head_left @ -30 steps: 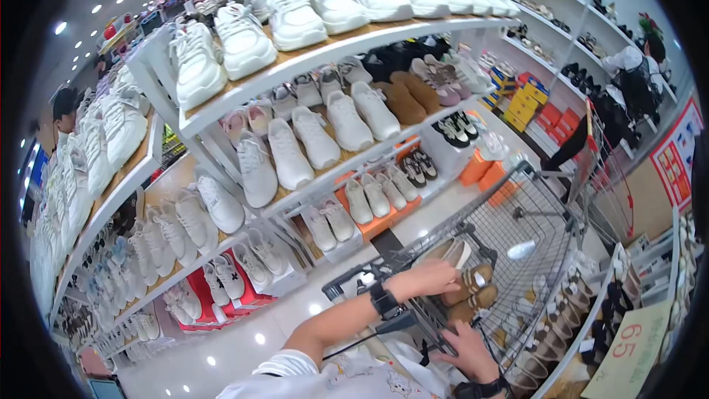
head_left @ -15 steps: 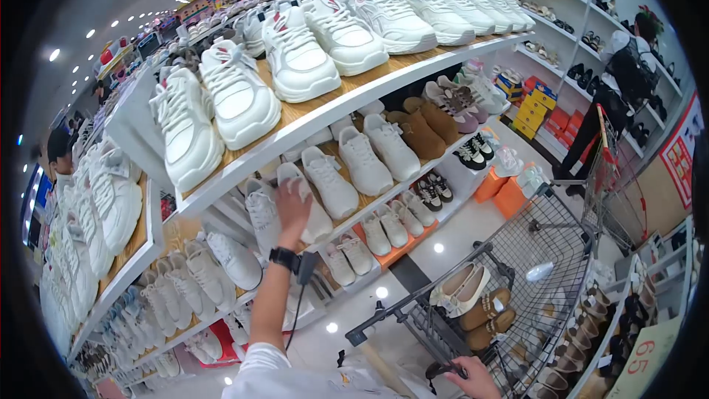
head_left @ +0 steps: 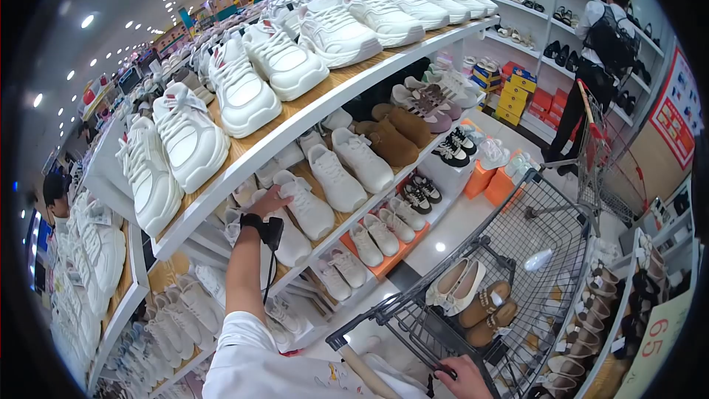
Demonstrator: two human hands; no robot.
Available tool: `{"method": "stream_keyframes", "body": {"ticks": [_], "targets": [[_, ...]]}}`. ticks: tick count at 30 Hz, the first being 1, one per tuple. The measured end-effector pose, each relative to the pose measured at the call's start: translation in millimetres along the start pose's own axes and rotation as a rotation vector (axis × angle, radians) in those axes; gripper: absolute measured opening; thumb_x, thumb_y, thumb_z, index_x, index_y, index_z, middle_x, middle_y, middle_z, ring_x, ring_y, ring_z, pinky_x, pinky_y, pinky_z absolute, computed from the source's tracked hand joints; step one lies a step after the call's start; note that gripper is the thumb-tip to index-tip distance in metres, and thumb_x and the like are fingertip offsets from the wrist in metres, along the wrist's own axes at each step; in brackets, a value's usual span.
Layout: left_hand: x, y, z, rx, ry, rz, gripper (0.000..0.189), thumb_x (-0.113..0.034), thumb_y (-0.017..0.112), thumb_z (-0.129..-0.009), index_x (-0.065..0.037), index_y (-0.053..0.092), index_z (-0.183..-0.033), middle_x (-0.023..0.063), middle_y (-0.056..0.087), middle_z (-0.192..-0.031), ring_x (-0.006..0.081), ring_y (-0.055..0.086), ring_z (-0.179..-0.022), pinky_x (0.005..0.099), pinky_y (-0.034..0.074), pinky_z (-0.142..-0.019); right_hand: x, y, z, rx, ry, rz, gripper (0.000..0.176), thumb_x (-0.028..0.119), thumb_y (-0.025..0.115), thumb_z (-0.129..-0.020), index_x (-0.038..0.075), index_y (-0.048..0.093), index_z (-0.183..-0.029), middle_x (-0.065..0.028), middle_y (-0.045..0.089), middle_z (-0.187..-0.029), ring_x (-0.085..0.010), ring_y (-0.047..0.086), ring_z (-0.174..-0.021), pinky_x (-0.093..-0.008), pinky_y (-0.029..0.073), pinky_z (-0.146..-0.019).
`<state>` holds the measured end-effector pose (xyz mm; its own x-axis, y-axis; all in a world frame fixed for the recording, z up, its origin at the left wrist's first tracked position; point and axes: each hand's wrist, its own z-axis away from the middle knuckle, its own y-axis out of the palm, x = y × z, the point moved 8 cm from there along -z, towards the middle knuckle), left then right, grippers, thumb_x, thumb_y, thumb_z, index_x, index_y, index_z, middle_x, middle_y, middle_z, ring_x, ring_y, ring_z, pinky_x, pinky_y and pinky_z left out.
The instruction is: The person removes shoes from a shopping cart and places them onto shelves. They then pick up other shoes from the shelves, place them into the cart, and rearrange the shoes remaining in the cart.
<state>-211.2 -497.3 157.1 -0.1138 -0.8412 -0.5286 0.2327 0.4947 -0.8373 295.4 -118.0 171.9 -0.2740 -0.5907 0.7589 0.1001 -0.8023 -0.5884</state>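
My left hand [head_left: 267, 202], with a black band and small device [head_left: 267, 232] at the wrist, reaches onto the middle shelf. It touches the upper part of a white sneaker [head_left: 286, 242], near its opening; the visible fingers are apart and some are hidden. Right beside it stands another white sneaker [head_left: 306, 207]. Low in the view, my right hand [head_left: 462, 378] is closed round the black handle of a shopping cart [head_left: 509, 214]. In the cart lie cream flats with bows [head_left: 459, 285] and brown shoes [head_left: 484, 314].
White chunky sneakers [head_left: 244, 89] line the wooden top shelf [head_left: 310, 96], which overhangs my left arm. Brown suede shoes [head_left: 391, 140] stand farther along the middle shelf. A person with a black backpack [head_left: 611, 41] is near another cart [head_left: 591, 133]. A shoe rack [head_left: 620, 303] borders the right.
My left hand has slid from the sneaker's toe back toward its opening. The shelves appear shifted left and down in view. My right hand stays on the cart handle.
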Motion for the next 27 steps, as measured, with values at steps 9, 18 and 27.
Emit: {"method": "stream_keyframes", "body": {"ticks": [9, 18, 27], "targets": [[-25, -12, 22, -0.171, 0.114, 0.009, 0.060, -0.044, 0.066, -0.072, 0.001, 0.051, -0.108, 0.0201, 0.058, -0.103, 0.0305, 0.055, -0.098, 0.0364, 0.042, -0.083, 12, -5, -15, 0.081, -0.106, 0.055, 0.029, 0.026, 0.062, -0.077, 0.004, 0.059, -0.095, -0.0074, 0.059, -0.081, -0.0252, 0.049, -0.080, -0.0333, 0.042, -0.071], [-98, -48, 51, -0.403, 0.348, 0.060, 0.048, -0.029, 0.067, -0.076, -0.003, 0.050, -0.113, 0.0142, 0.061, -0.096, 0.0233, 0.058, -0.086, 0.0318, 0.044, -0.076, 0, -5, -12, 0.074, -0.170, 0.044, 0.029, 0.027, 0.058, -0.078, 0.006, 0.058, -0.098, -0.0101, 0.060, -0.085, -0.0291, 0.050, -0.081, -0.0362, 0.041, -0.074], [-260, -40, 131, -0.151, 0.527, 0.159, 0.033, -0.018, 0.066, -0.076, -0.003, 0.054, -0.102, 0.0108, 0.061, -0.091, 0.0156, 0.055, -0.083, 0.0275, 0.041, -0.078, -11, 3, -4, 0.134, -0.080, 0.013, 0.035, 0.032, 0.054, -0.082, 0.006, 0.057, -0.106, -0.0136, 0.061, -0.094, -0.0299, 0.048, -0.088, -0.0376, 0.040, -0.079]]}}
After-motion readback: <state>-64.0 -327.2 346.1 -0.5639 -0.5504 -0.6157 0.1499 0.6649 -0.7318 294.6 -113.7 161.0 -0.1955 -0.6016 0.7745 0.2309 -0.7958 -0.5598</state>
